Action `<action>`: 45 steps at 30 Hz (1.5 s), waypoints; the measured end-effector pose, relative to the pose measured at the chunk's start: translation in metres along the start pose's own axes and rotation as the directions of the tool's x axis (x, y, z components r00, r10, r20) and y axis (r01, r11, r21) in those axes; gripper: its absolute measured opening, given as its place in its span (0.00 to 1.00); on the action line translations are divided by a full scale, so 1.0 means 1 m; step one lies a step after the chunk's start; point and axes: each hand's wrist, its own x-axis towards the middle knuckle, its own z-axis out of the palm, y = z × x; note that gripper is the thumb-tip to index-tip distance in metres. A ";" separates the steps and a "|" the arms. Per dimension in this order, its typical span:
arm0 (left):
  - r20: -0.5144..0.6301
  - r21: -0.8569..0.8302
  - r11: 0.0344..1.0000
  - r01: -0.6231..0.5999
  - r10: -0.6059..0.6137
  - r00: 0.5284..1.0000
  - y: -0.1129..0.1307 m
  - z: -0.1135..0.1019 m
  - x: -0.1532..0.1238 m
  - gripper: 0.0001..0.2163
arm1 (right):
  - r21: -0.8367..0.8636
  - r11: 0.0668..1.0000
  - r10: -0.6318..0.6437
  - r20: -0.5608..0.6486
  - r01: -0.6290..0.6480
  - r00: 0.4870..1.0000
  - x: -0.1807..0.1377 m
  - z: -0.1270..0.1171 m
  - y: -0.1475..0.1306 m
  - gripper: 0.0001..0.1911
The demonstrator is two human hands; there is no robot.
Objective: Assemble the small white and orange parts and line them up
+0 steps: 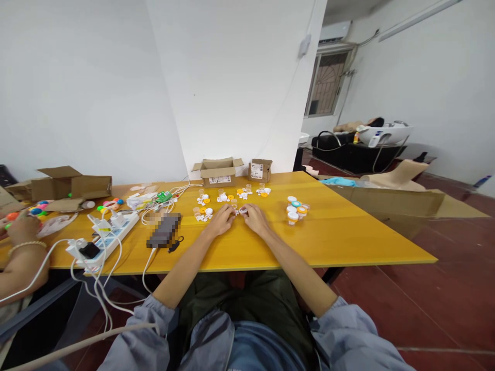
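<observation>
My left hand (223,219) rests over the yellow wooden table (328,242), fingers bent and drawn together. What they pinch, if anything, is too small to make out. Close to its fingertips are a small clear cup (234,204) and tiny white pieces. My right hand (255,217) is closed on a small clear round container (243,210), partly hidden by the fingers. Around both hands lie little groups of clear cups, white bits and orange toothed discs, such as the orange disc (264,195). Several lidded containers (293,217) with white, orange and teal tops stand to the right.
Two cardboard boxes, an open one (218,172) and a smaller one (260,170), stand along the wall. At left are a power strip (112,239) with tangled white cables and a dark pixelated device (164,231). Another person's hand (25,229) is among colourful balls.
</observation>
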 end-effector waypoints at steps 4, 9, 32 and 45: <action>-0.015 -0.012 1.000 0.023 -0.023 1.000 -0.002 0.002 -0.001 0.10 | 0.000 1.000 -0.031 0.008 0.031 0.999 -0.001 -0.001 -0.004 0.08; -0.043 -0.029 0.999 0.018 -0.020 0.999 -0.006 0.006 0.000 0.09 | 0.014 0.997 -0.079 0.002 0.079 0.997 -0.001 0.001 -0.004 0.08; -0.077 -0.030 0.999 0.046 -0.048 0.996 0.017 -0.005 0.000 0.13 | 0.698 0.714 0.029 0.053 -0.058 0.998 0.008 0.010 0.003 0.12; -0.087 0.010 0.992 0.126 -0.124 0.988 0.017 -0.006 0.002 0.07 | 0.778 0.626 -0.042 0.087 -0.042 0.995 0.009 0.014 0.002 0.17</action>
